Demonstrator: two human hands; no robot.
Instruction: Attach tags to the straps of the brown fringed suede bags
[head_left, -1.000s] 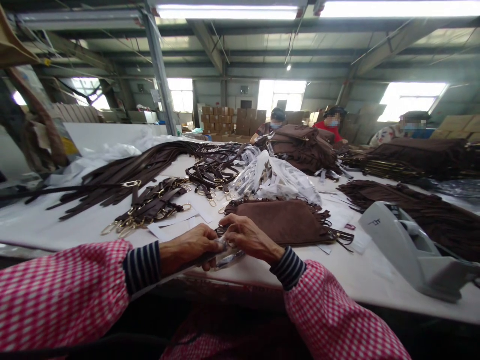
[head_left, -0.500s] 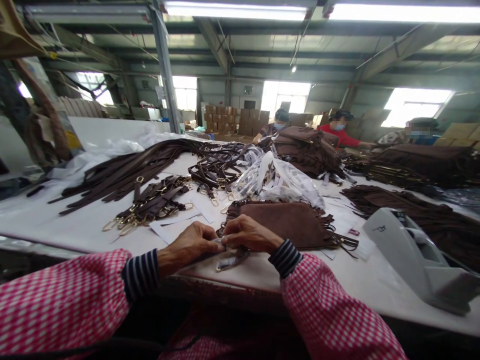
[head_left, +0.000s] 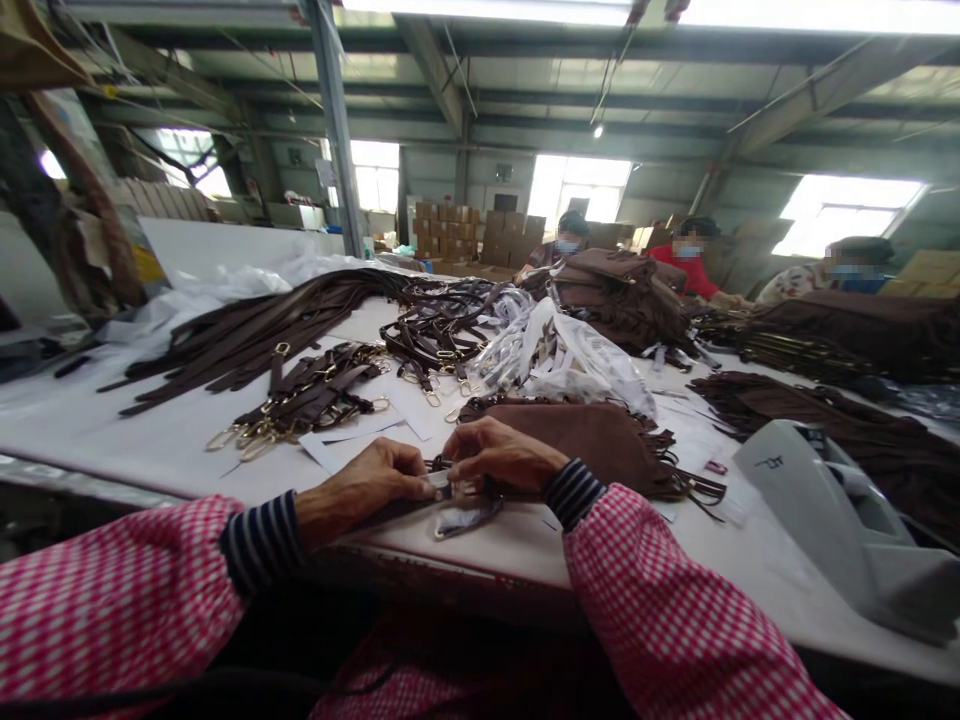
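Observation:
At the front edge of the table, my left hand [head_left: 367,485] pinches a dark brown strap, thumb and forefinger together beside a small whitish wrapping piece [head_left: 439,482]. My right hand [head_left: 504,455] is just to its right, fingers curled down onto the same strap near its metal fitting; what lies under the fingertips is partly hidden. Below the right hand, a strap end wrapped in clear plastic [head_left: 466,518], with a metal clasp showing, rests on the table. Behind that hand lies a brown fringed suede bag [head_left: 592,445].
Brown straps with gold clasps [head_left: 307,395] and long bare straps [head_left: 225,335] lie left. A plastic bag of white-wrapped pieces [head_left: 562,355] sits centrally, with piled brown bags [head_left: 619,295] behind. A grey tape dispenser [head_left: 825,530] stands right. Several co-workers are across the table.
My hands have drawn slightly apart, the left moving a little left, so a whitish piece now shows between them. The view has tilted slightly.

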